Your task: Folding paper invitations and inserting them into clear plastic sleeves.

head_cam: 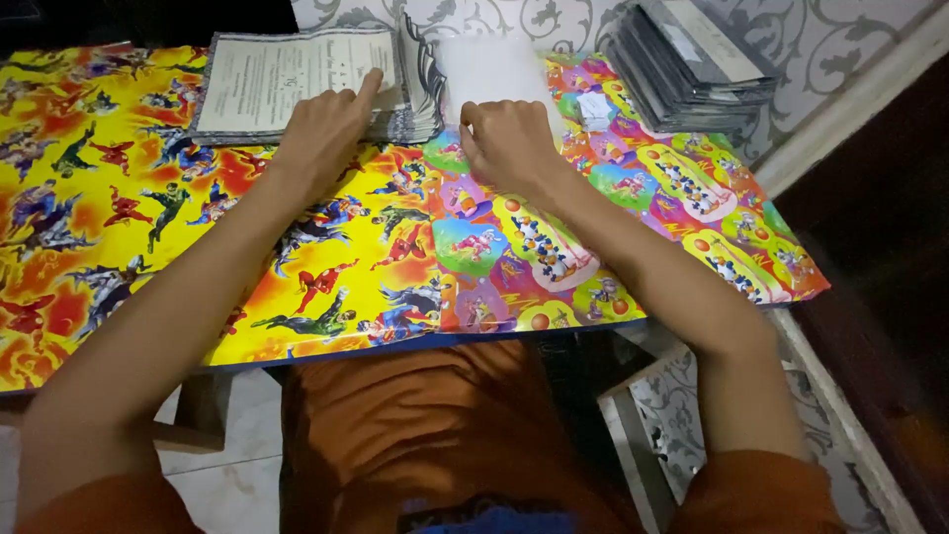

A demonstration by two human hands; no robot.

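Orange cloth over the lap is seen nearest, below the tabletop, which is covered in bright cartoon-printed paper. On the stack of grey-edged printed sheets at the far edge, the left hand is laid flat, forefinger stretched over the top sheet's right edge, nothing clasped. The right hand is curled just beside that stack, fingertips pressed at the lower edge of a white sheet; whether it is pinched cannot be told. A sheet-sorting step is judged in hand; a cleaner pinch on one sheet is called for. A second stack lies apart, far right.
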